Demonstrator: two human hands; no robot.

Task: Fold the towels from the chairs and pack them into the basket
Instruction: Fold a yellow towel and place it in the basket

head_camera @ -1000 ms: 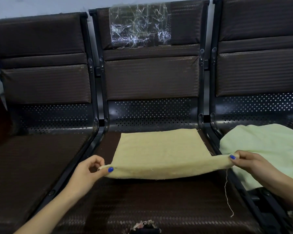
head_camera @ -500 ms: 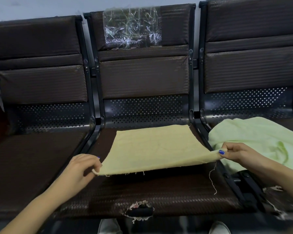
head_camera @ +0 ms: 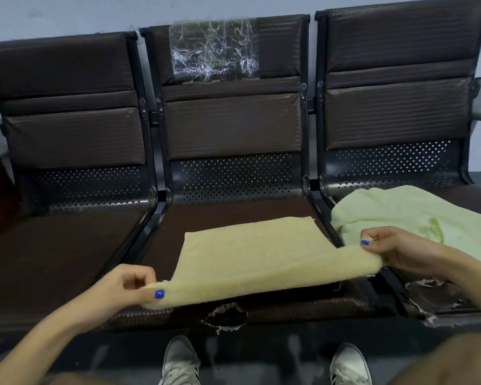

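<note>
Yellow towel (head_camera: 250, 254) lies on middle chair seat (head_camera: 233, 215), near edge lifted. Left hand (head_camera: 120, 293) pinches its 8 o'clock corner, right hand (head_camera: 392, 248) its 3 o'clock corner. Green towel (head_camera: 417, 212) on right chair, 2 o'clock.

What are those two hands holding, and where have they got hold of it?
The yellow towel: the left hand and right hand each pinch one end of its near edge.

The light is dim and even, with soft shadows under the yellow towel (head_camera: 250, 259). Clear tape (head_camera: 214, 51) on the middle chair (head_camera: 231, 129) catches white glare. Wide-angle bending curves the edges, and the shoes (head_camera: 179, 362) look smeared.
</note>
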